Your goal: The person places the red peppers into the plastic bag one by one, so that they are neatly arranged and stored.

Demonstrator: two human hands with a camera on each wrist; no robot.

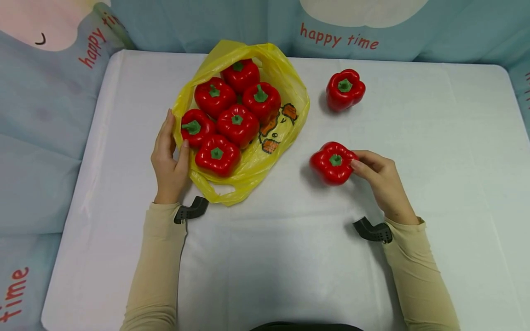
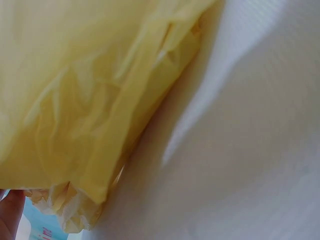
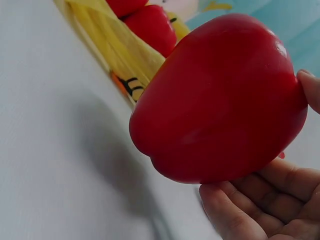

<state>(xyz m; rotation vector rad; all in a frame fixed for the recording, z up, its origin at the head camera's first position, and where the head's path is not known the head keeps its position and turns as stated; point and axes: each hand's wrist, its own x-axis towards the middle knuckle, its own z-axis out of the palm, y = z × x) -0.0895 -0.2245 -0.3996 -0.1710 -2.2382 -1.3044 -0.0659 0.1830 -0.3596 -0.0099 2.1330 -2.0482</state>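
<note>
A yellow plastic bag [image 1: 290, 133] lies wide-mouthed on the table, several red bell peppers [image 1: 238, 120] with green stems inside it. At its left side, my left hand [image 1: 170, 161] holds the bag, thumb over the rim and fingers along the outside. In the left wrist view the yellow plastic [image 2: 75, 125] fills much of the picture, and only a fingertip shows. My right hand [image 1: 378, 177] pinches another red bell pepper [image 1: 331, 163] between thumb and fingers, to the right of the bag. The right wrist view shows this pepper [image 3: 220, 105] raised off the table.
One more red bell pepper [image 1: 344, 89] rests on the white table [image 1: 434, 138], behind the right hand. Blue curtains [image 1: 265, 27] with printed words hang around the table's back and left edges. A dark curved object [image 1: 306, 326] shows at the bottom edge.
</note>
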